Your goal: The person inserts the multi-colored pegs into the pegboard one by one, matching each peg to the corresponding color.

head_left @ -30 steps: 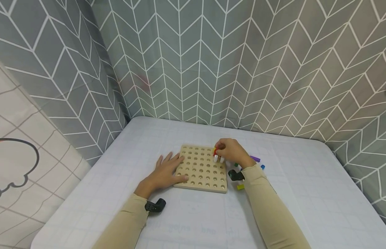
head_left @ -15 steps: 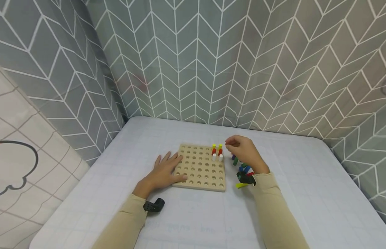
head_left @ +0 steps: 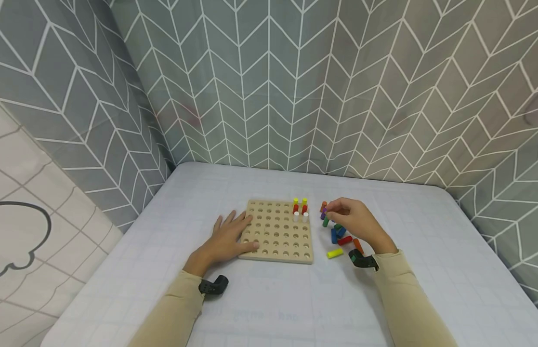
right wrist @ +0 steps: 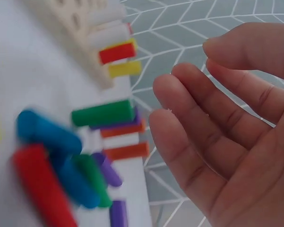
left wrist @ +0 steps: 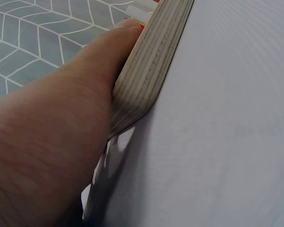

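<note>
From where I sit, the left arm reaches in from the lower left in a tan sleeve [head_left: 166,313], and the left hand [head_left: 225,241] lies flat and spread at the left side of the wooden pegboard [head_left: 277,230], gripping nothing. Its index fingertip touches the left edge and its thumb rests on the near left corner. The right arm angles in from the lower right; my right hand [head_left: 357,219] hovers beside the board's right side, thumb apart from softly bent fingers, palm bare.

The pegboard lies flat on the white-covered table [head_left: 234,308]. In its far right corner stand two yellow pegs [head_left: 300,201], then two red pegs [head_left: 300,209], then two white pegs [head_left: 301,217] nearest me.

The head view gives me a whole loose yellow peg [head_left: 335,253] and a loose orange peg [head_left: 358,246] near the right wrist; the right wrist view cuts that yellow one to a blurred sliver. That wrist view, though, separates two orange pegs [right wrist: 126,152] beyond a green peg [right wrist: 103,113], and several purple pegs [right wrist: 118,213] that the head view partly hides behind my fingers. Only the left wrist view brings out the board's striped, layered side and rounded corner.
</note>
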`<state>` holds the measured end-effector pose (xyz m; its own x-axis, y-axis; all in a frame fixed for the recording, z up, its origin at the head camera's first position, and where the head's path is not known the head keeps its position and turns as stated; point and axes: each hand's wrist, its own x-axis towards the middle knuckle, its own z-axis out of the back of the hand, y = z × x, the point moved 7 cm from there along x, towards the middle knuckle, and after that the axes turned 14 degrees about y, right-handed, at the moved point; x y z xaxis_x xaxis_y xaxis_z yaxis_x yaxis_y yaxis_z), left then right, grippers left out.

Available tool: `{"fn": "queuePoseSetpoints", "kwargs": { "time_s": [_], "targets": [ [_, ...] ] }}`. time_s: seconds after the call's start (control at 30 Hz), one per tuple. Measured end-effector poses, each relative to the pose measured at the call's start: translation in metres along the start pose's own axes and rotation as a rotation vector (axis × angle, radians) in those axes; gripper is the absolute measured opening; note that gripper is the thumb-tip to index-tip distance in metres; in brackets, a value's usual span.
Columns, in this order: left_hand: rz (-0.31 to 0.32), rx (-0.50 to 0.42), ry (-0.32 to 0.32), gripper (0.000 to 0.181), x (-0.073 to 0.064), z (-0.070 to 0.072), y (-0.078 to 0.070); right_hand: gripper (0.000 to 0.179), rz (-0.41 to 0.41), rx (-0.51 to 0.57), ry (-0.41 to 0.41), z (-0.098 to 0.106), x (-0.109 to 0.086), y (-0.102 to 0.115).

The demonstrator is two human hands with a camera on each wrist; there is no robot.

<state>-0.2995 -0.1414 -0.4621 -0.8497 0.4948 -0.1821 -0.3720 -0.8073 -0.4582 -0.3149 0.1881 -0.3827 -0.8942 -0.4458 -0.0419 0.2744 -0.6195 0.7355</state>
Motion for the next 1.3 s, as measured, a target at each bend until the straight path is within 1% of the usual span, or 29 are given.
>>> {"fn": "queuePoseSetpoints", "kwargs": {
  "time_s": [0.17, 0.33, 0.53, 0.67, 0.83, 0.97, 1.03, 1.1, 1.3],
  "targets": [
    [-0.005, 0.002, -0.008, 0.095, 0.0, 0.003, -0.001, 0.025, -0.027, -0.027, 0.006, 0.004, -0.017, -0.015],
    [-0.009, -0.002, -0.015, 0.095, 0.0, 0.005, -0.002, 0.024, -0.027, -0.046, -0.004, 0.009, -0.03, -0.02],
    [0.007, -0.008, -0.012, 0.096, -0.003, 0.002, 0.001, 0.024, -0.048, -0.059, -0.006, 0.007, -0.042, -0.027],
    [0.007, -0.007, -0.01, 0.096, -0.003, 0.0, 0.001, 0.023, -0.07, -0.068, -0.017, 0.006, -0.048, -0.035],
    [0.003, -0.006, -0.013, 0.096, -0.002, 0.0, 0.0, 0.02, -0.085, -0.04, -0.01, 0.001, -0.052, -0.041],
    [0.0, -0.006, -0.015, 0.096, -0.001, 0.001, -0.001, 0.019, -0.074, 0.014, 0.021, -0.006, -0.053, -0.043],
    [-0.001, -0.009, -0.015, 0.096, -0.001, 0.002, -0.001, 0.018, -0.062, 0.024, 0.038, -0.01, -0.053, -0.042],
    [-0.002, -0.012, -0.013, 0.096, -0.001, 0.002, -0.002, 0.018, -0.047, 0.016, 0.046, -0.014, -0.053, -0.04],
    [-0.004, -0.008, -0.009, 0.095, -0.001, 0.002, -0.003, 0.013, -0.018, -0.058, 0.054, -0.023, -0.052, -0.035]
  ]
}}
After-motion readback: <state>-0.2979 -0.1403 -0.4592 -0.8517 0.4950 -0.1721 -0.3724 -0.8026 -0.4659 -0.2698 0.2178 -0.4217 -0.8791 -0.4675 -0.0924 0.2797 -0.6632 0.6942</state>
